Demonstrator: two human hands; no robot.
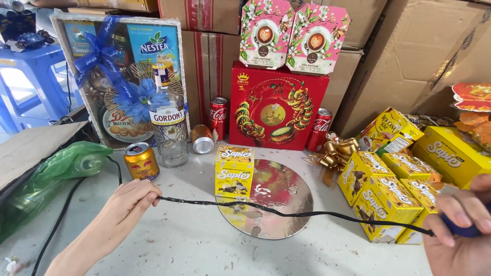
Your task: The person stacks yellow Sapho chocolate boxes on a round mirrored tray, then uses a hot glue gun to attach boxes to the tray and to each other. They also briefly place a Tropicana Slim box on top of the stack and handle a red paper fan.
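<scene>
Stretching a thin black ribbon (pixel 286 212) taut, my left hand (pixel 128 202) pinches one end while my right hand (pixel 460 225) grips a blue tool (pixel 463 230). Dragging it lower could topple the upright yellow box (pixel 234 171) on the shiny round board (pixel 279 197).

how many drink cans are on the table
4. A gold can stands near the left hand, a silver can lies beside the glass bottle, and two red cans flank the red box. Others may be hidden.

Two pink boxes (pixel 265 33), two red cans (pixel 218 116), one clear bottle (pixel 168 120), one gold can (pixel 141 161).
</scene>
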